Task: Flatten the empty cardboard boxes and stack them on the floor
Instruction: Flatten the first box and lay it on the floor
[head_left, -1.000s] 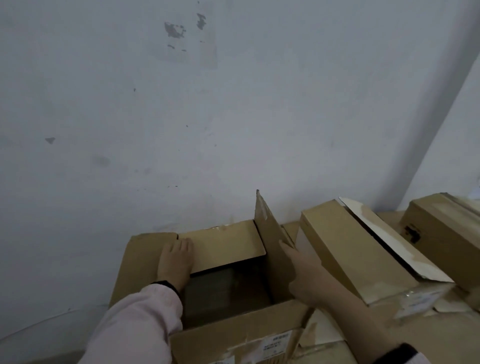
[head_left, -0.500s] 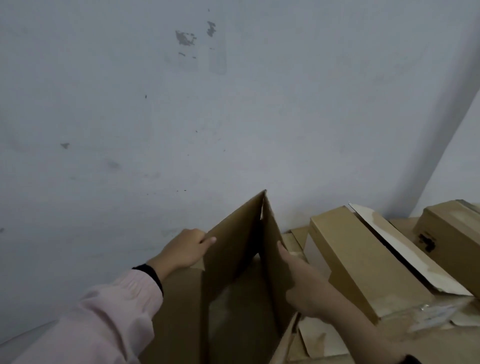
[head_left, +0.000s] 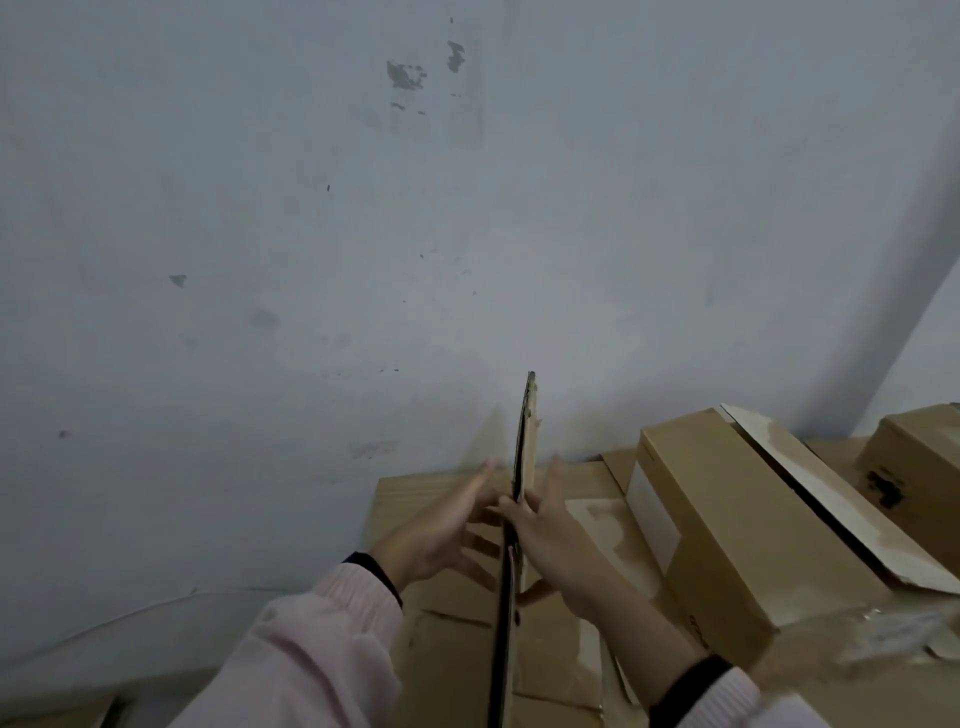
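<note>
A brown cardboard box (head_left: 525, 447) stands on edge, pressed flat and seen almost edge-on as a thin vertical sheet. My left hand (head_left: 441, 525) presses its left face with fingers spread. My right hand (head_left: 556, 535) presses the right face, palm flat against the card. The box is squeezed between both palms. Under it lies flat brown cardboard (head_left: 452, 649). The lower part of the flattened box runs off the bottom of the view.
A long unflattened carton (head_left: 727, 519) with a loose torn flap (head_left: 831, 493) lies just to the right. Another carton (head_left: 914, 457) sits at the far right. A grey scuffed wall (head_left: 363, 260) rises close behind. Crumpled clear plastic (head_left: 893, 629) lies at lower right.
The open box was lifted, its sides folded together, and it now stands squashed flat between my palms. My left hand moved from the far flap to the left face.
</note>
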